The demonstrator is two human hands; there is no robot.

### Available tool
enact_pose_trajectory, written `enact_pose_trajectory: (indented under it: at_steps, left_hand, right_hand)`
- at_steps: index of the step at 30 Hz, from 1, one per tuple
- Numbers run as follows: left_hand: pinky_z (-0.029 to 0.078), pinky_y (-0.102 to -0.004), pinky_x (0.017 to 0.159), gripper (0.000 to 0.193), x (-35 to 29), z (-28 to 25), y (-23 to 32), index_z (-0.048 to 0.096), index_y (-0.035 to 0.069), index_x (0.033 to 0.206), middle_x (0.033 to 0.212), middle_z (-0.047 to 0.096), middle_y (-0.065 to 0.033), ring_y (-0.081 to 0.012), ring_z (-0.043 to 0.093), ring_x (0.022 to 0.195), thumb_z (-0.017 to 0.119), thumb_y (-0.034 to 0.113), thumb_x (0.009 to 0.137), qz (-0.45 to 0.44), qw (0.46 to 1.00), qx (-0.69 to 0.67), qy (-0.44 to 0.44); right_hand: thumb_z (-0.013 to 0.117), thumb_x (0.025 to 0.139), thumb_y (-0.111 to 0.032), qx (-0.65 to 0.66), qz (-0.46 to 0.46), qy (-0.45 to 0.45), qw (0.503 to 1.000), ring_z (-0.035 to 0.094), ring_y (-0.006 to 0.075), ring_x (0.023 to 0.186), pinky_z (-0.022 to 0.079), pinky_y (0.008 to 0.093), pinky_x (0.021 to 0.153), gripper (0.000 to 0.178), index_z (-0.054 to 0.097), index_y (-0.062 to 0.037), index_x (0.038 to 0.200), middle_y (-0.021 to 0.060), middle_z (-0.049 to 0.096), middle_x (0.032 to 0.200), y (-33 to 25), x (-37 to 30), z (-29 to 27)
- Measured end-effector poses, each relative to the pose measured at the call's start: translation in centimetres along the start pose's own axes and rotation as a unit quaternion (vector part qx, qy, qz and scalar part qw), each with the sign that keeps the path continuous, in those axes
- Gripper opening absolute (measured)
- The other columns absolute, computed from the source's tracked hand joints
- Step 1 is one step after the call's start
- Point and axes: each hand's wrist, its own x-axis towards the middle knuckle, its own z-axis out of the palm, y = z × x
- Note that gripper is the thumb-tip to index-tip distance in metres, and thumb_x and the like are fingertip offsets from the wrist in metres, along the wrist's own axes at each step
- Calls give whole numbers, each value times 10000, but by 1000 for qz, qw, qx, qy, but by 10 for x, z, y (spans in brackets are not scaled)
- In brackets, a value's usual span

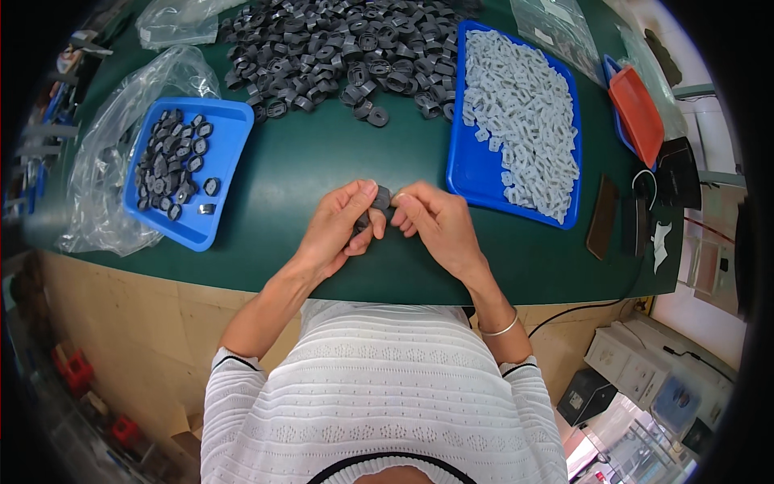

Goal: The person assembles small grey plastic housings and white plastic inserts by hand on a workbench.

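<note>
Over the near middle of the green table, my left hand (343, 219) is closed round a dark grey plastic part (382, 197), pinched between thumb and fingers. A second dark piece shows lower in the same palm, partly covered by the fingers. My right hand (431, 219) meets it from the right, thumb and forefinger pressed together at the part's edge. Whatever small thing sits in that pinch is too hidden to name. Beyond my hands lies a big heap of similar dark grey parts (355, 52).
To the left, a blue tray (228, 153) holds dark parts, with clear plastic bags (105, 173) around it. On the right, another blue tray (476, 181) carries many small whitish pieces (524, 113). Farther right are a red tray (637, 113) and a dark phone-like slab (602, 218).
</note>
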Motion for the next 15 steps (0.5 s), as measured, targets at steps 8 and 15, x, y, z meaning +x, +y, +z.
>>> enact_pose_trajectory:
  at_steps: [8, 15]
  left_hand:
    - [264, -172, 371, 306, -1, 12, -4, 513, 70, 901, 652, 577, -52, -33, 356, 395, 412, 332, 1022, 39, 997, 42, 43]
    - [271, -168, 358, 262, 2, 10, -23, 513, 59, 915, 621, 562, -41, -33, 380, 402, 429, 284, 1020, 114, 989, 70, 68]
  right_hand:
    - [679, 788, -4, -147, -109, 138, 973, 607, 118, 646, 522, 238, 575, 174, 605, 6, 945, 62, 612, 748, -16, 3, 16]
    - [682, 723, -72, -181, -127, 184, 958, 587, 213, 568, 465, 335, 508, 198, 556, -37, 872, 85, 580, 689, -8, 6, 25]
